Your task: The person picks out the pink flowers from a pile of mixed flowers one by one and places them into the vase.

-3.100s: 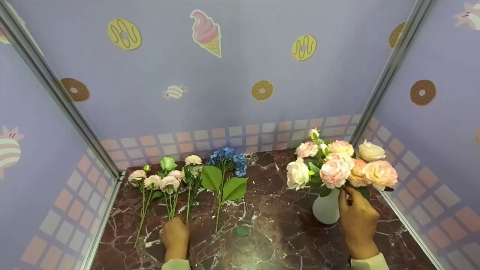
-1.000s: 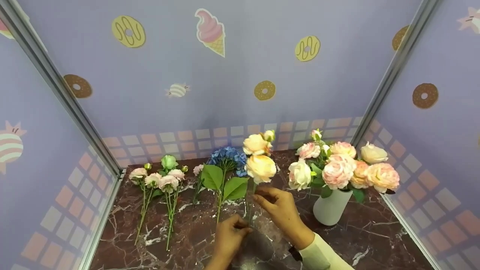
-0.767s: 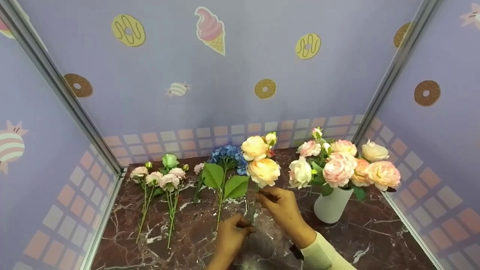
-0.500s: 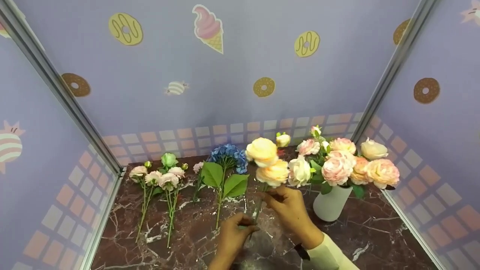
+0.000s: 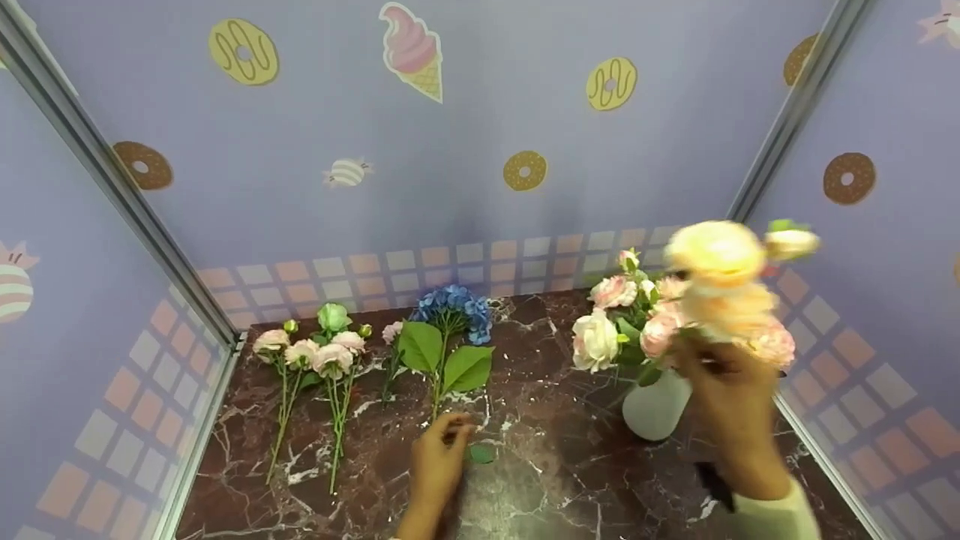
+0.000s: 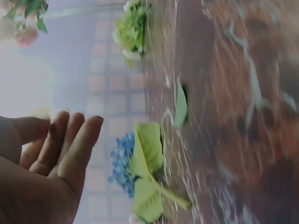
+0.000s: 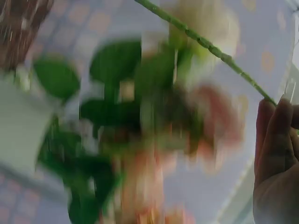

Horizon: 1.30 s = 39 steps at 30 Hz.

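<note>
My right hand (image 5: 739,420) pinches the green stem (image 7: 205,44) of a spray of yellow-peach roses (image 5: 716,251), held up above the flower-filled white vase (image 5: 651,414). Motion blurs the hand and blooms, and they cover part of the pink and cream roses (image 5: 596,341) standing in the vase. In the right wrist view the stem slants up and away from the fingertips. My left hand (image 5: 437,457) holds nothing, its fingers loosely bent. Beside its fingertips a loose green leaf (image 5: 481,453) lies on the marble-patterned table. Just beyond lies a blue hydrangea (image 5: 454,309) with two broad leaves.
Pale pink flower sprays (image 5: 332,360) and a green rose (image 5: 334,316) lie at the left of the table (image 5: 547,480), their stems towards me. A small pink flower (image 5: 391,331) lies beside the hydrangea. Lilac panels (image 5: 480,112) with metal corner posts enclose the back and both sides.
My right hand has carried the yellow-peach roses from mid-table rightwards and up over the vase. My left hand has let go of their stem and shifted slightly left, uncovering the loose leaf.
</note>
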Available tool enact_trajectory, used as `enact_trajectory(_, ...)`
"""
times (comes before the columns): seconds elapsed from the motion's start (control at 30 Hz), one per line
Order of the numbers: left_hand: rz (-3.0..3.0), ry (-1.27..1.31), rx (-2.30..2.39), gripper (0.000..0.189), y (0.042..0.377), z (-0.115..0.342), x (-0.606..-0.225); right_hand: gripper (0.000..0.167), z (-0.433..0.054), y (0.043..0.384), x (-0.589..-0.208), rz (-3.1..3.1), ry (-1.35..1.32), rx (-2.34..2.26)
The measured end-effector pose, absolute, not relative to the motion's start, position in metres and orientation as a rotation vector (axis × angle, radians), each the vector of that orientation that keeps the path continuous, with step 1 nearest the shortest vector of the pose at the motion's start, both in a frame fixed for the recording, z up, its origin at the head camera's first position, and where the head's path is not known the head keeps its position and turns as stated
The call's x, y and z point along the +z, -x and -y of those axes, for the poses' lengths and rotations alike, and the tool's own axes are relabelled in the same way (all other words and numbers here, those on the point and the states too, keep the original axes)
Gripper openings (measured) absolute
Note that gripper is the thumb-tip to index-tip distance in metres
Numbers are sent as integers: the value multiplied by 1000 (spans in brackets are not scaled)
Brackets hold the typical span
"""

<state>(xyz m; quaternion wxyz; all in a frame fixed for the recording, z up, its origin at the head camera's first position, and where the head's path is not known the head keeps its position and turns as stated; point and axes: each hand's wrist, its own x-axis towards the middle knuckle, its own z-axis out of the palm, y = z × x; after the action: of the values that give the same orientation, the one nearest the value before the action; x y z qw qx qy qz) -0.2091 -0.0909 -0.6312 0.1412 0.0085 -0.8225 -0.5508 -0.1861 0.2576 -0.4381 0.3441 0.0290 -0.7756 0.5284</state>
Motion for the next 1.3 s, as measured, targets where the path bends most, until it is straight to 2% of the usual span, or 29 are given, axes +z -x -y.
enact_trajectory(0.27,2495,-270,-1342,22,218,125,-638,10,-301,182,-423,1810,2,1015)
enact_trajectory(0.47,2581,-406,-1313,26,214,143,-642,11,-307,178,-420,1754,64,907)
enact_trajectory(0.67,2565,-435,-1312,25,216,151,-649,16,-304,181,-422,1745,33,844)
enact_trajectory(0.77,2539,-409,-1269,24,218,157,-648,15,-302,185,-425,1761,15,835)
enact_trajectory(1.3,2526,-475,-1242,24,218,188,-647,31,-288,189,-471,1870,-23,767)
